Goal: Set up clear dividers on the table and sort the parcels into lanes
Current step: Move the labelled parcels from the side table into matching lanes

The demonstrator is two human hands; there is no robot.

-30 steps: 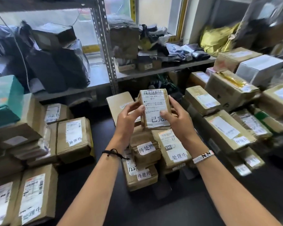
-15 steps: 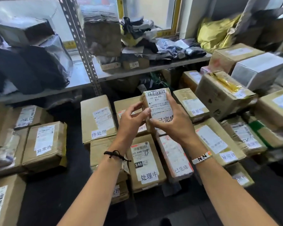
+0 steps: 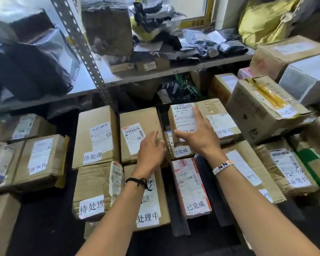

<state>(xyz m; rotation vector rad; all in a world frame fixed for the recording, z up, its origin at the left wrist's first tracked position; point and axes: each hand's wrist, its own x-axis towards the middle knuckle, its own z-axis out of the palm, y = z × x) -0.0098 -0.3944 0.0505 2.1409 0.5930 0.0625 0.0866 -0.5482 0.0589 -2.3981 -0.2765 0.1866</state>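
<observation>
A small brown parcel (image 3: 183,115) with a white shipping label lies atop another parcel (image 3: 181,151) at the far end of a lane. My right hand (image 3: 197,134) grips it, thumb under its near edge and fingers along its right side. My left hand (image 3: 151,147) hovers open just left of it, fingers relaxed, over a flat parcel (image 3: 135,130). A clear divider (image 3: 163,137) runs between those two lanes, its dark base strip (image 3: 177,218) visible nearer me. More labelled parcels (image 3: 190,187) fill the lanes on the black table (image 3: 44,222).
Stacked cardboard boxes (image 3: 262,108) crowd the right side, and more boxes (image 3: 39,159) sit at the left. A metal shelf (image 3: 155,72) behind the table carries bags and packages, with a slanted perforated upright (image 3: 85,52) at its left.
Both hands held the small parcel up a second ago. The right hand has lowered it onto the lane's far parcel, the left hand has let go, and my view has shifted right.
</observation>
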